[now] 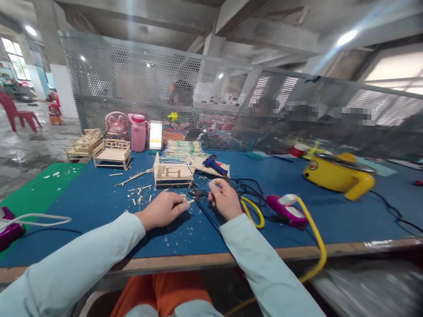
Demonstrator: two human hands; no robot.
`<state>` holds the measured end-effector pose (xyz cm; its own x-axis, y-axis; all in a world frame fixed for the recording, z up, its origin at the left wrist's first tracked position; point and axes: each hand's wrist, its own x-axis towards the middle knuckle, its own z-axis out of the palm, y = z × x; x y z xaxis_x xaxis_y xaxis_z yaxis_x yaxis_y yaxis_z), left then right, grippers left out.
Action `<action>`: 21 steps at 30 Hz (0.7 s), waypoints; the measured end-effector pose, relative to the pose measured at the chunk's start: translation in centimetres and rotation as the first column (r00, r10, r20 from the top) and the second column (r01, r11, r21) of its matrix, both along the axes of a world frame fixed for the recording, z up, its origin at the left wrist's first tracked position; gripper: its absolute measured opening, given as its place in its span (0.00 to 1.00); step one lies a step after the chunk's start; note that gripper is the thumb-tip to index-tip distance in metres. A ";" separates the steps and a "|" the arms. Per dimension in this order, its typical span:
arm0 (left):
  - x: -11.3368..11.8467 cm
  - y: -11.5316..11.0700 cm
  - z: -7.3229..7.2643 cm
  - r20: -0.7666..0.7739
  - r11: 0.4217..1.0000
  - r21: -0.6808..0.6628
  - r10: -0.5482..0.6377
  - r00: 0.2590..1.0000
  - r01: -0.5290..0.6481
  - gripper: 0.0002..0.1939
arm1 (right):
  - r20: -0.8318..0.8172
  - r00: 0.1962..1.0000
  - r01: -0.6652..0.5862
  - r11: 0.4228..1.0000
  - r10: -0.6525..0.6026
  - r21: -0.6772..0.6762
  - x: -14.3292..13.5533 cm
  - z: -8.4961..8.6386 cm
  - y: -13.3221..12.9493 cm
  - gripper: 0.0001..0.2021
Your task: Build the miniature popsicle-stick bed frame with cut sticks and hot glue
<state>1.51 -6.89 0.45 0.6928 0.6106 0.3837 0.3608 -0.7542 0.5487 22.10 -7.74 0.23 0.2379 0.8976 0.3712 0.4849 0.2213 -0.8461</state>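
Note:
My left hand (164,210) is closed, pinching a short pale wooden stick (191,201) that pokes out past its fingertips. To its right, my right hand (225,197) has its fingers pressed together; whatever they hold, if anything, is too small to make out. Between the hands lie pliers with dark blue handles (208,215). Just beyond them stands a small wooden bench-like frame (174,171). A blue glue gun (214,164) rests on a board behind my right hand. Cut stick pieces (138,193) are scattered left of the frame.
More small wooden frames (112,153) stand at the back left, near a pink flask (138,133). Thin sticks (183,148) are piled behind. Right are a purple power strip (287,211), yellow cable (316,230) and yellow pot (333,174). Perforated metal screens (130,88) edge the table; people sit beyond.

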 end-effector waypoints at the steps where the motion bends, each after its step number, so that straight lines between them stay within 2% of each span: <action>1: 0.0 -0.1 0.0 -0.002 1.000 -0.012 -0.011 1.000 0.011 0.19 | 0.026 0.999 0.028 1.000 -0.028 0.007 0.1 0.0 0.0 0.16; 6: 0.1 -0.2 0.0 -0.015 1.000 -0.025 -0.020 1.000 0.020 0.18 | 0.178 0.980 0.074 0.993 -0.090 0.097 0.2 0.3 -0.1 0.21; 9: 0.1 -0.2 0.0 -0.027 1.000 -0.002 -0.001 1.000 0.001 0.18 | 0.274 0.960 0.019 0.993 -0.050 0.114 0.1 0.6 -0.4 0.19; 12: 0.2 -0.3 0.1 0.011 1.000 -0.010 -0.013 1.000 0.013 0.18 | 0.252 0.962 -0.122 0.991 0.104 0.056 0.0 0.5 -0.4 0.13; 14: 0.3 -0.4 0.1 0.055 0.999 -0.024 -0.028 0.998 0.030 0.17 | 0.242 0.957 -0.177 0.982 0.158 0.060 0.2 0.3 -0.3 0.07; 19: 0.4 -0.4 0.1 0.110 0.997 -0.069 -0.035 0.993 0.043 0.17 | 0.298 0.950 -0.165 0.958 0.091 0.233 0.5 0.1 0.1 0.08; 21: 0.4 -0.4 0.0 0.106 0.996 -0.076 -0.039 0.994 0.047 0.17 | 0.261 0.961 -0.144 0.967 0.087 0.208 0.3 0.2 -0.1 0.05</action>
